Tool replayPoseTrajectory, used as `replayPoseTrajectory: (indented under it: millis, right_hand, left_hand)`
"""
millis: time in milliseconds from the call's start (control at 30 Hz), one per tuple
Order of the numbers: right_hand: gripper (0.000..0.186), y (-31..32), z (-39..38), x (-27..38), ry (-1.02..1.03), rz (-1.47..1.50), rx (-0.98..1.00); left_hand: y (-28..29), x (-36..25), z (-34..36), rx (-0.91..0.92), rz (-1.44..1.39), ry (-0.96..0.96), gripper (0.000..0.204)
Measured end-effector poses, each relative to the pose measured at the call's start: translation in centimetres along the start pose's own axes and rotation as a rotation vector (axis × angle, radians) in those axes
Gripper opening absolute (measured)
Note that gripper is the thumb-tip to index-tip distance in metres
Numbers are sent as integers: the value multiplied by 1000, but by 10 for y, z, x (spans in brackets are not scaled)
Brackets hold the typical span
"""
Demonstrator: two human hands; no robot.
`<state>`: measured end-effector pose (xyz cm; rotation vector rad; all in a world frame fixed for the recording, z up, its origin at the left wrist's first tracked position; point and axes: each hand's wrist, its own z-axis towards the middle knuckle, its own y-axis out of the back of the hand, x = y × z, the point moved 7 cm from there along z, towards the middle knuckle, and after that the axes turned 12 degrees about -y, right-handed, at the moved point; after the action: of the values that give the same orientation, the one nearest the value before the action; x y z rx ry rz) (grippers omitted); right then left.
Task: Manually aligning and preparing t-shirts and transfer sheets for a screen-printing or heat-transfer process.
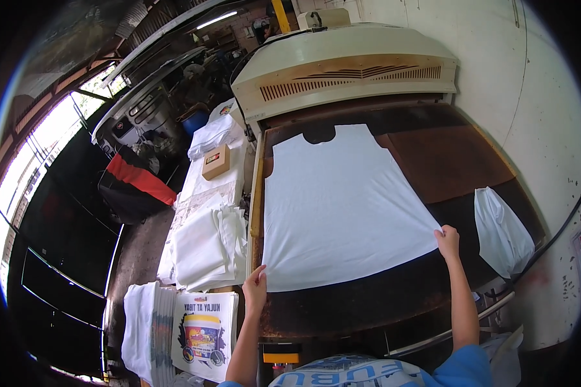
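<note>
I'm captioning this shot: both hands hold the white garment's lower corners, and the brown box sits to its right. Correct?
Not quite: the head view shows the brown box left of the white garment. The left hand and right hand hold its lower corners.

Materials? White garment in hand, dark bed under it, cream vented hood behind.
White garment: probably knit fabric, matte; it drapes in soft wrinkles.
Dark bed: unclear, maybe a coated belt or sheet; dull, blotchy brown-black surface.
Cream vented hood: likely painted sheet metal, low sheen; broad smooth panels with rows of narrow slots.
</note>
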<state>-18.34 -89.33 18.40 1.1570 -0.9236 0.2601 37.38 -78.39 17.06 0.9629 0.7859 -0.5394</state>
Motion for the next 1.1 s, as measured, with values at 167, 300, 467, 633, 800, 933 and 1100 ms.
replayPoseTrajectory:
  millis: [167, 300, 467, 633, 800, 933, 1100]
  right_hand:
    - [19, -5, -4, -8, -15, -102, -4]
    - [16, -5, -15, -9, -41, -251, -47]
    - [12, 33, -61, 2, 98, -226, -214]
    - [9, 65, -125, -19, 65, -193, -94]
    - [8, 124, -148, -57, 43, -118, -195]
    - [2, 199, -125, -118, 4, -119, -483]
    - [9, 288, -67, -264, -240, -29, -745]
  left_hand:
    - [1, 6, -10, 83, 123, -2, 23]
    - [5, 10, -16, 103, 232, -47, 24]
    - [20, -10, -25, -12, 347, -135, 25]
    - [-8, -57, -52, 68, 131, -266, 25]
    - [-69, -109, -117, 277, -249, -105, 22]
    - [-134, -176, -185, 561, -555, 122, 21]
    - [-262, -280, -270, 1088, -945, 538, 29]
